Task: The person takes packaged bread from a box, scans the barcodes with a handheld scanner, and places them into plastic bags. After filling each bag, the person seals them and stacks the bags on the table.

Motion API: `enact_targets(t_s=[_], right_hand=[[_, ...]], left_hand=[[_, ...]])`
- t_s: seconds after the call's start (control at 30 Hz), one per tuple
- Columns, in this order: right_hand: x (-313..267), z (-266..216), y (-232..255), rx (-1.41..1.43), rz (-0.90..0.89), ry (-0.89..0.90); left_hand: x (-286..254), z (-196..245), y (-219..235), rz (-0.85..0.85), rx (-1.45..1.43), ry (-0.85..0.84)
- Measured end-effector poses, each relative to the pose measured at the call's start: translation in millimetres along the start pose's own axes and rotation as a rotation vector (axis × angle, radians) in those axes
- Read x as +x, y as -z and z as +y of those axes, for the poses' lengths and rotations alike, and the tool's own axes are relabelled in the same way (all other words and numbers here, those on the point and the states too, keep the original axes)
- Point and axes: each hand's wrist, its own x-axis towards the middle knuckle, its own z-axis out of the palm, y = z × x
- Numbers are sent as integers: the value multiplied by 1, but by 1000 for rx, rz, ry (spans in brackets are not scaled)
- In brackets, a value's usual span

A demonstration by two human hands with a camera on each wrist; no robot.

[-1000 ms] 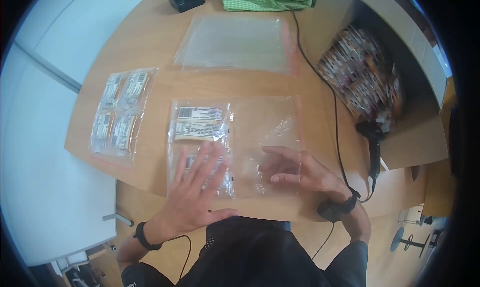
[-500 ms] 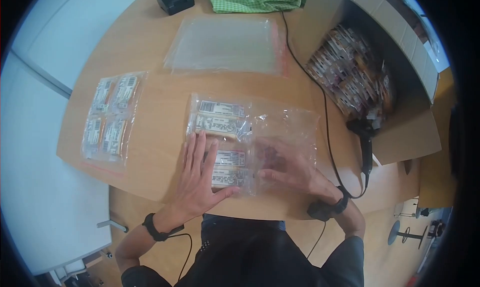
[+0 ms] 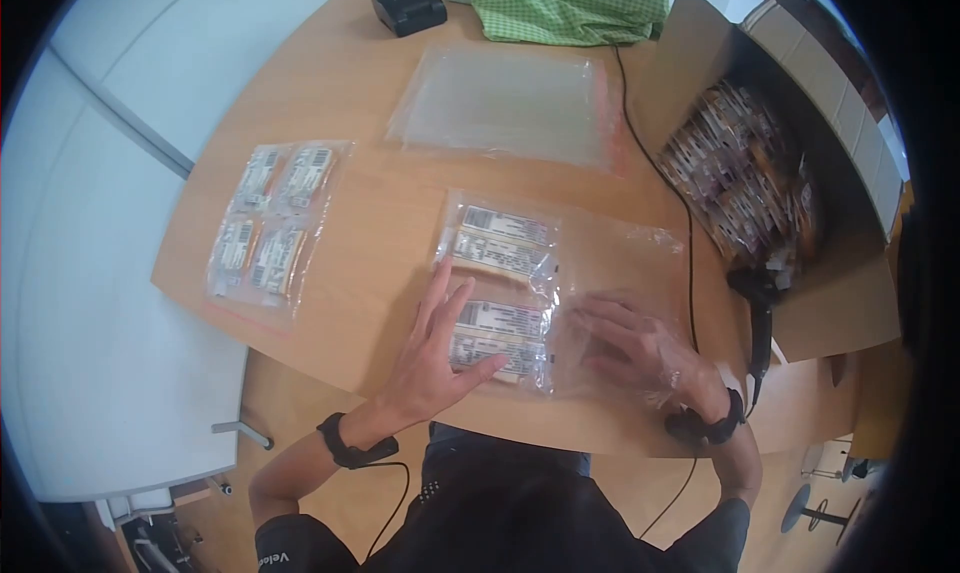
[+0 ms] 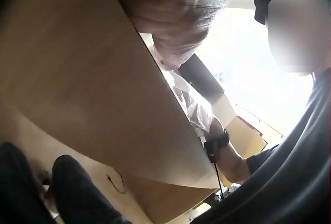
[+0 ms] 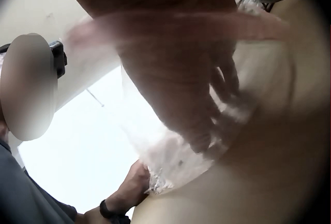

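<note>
A clear plastic bag point(image 3: 625, 248) lies near the table's front edge, with flat labelled packets in its left half, one pair point(image 3: 500, 243) above another pair point(image 3: 500, 335). My left hand point(image 3: 430, 363) rests along the left side of the lower packets, fingers extended and thumb across their front edge. To their right, my right hand point(image 3: 630, 343) is inside the bag, its fingers stretched toward the packets under the film. In the right wrist view, the bag's reddish edge strip point(image 5: 176, 27) crosses over that hand, and it grips nothing. The left fingertips are hidden in the left wrist view.
A filled bag of similar packets point(image 3: 270, 223) lies at left. Behind is a stack of flat empty bags point(image 3: 505, 103). On the right stand an open cardboard box point(image 3: 835, 283) full of packets and a black handheld scanner point(image 3: 760, 313) with its cable. A black device point(image 3: 410, 8) and green checked cloth point(image 3: 570, 8) are at the back.
The bag with its packets has shifted right across the table. My left hand has moved from above the packets to their left side, and my right hand reaches under the film.
</note>
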Motion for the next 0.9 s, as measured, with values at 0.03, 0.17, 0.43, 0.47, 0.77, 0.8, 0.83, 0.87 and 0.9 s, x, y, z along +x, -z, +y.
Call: enact_targets(t_s=[0.03,0.17,0.43,0.47,0.77,0.8,0.83,0.87,0.9], right_hand=[[3,-6,2,145,-36,-73],[15,-14,0,528,-118,-321],[23,-7,-10,1211,9,-570],[25,-8,-8,1206,19,-584],[38,-5,-8,1234,28,-580],[41,-3,-6,1247,-13,-581],[44,-2,-5,1260,-53,-582],[46,-2,-4,1259,-51,-581],[49,-3,-4,1206,-35,-603]], left_hand=[[0,0,1,18,-38,-6],[0,5,1,-6,-17,-23],[3,6,0,-42,1,-24],[3,7,0,-48,-12,-32],[3,9,-1,-55,54,-22],[3,9,-1,-54,51,-19],[4,9,-1,-53,48,-17],[4,9,-1,-52,48,-19],[4,10,-1,-51,55,-20]])
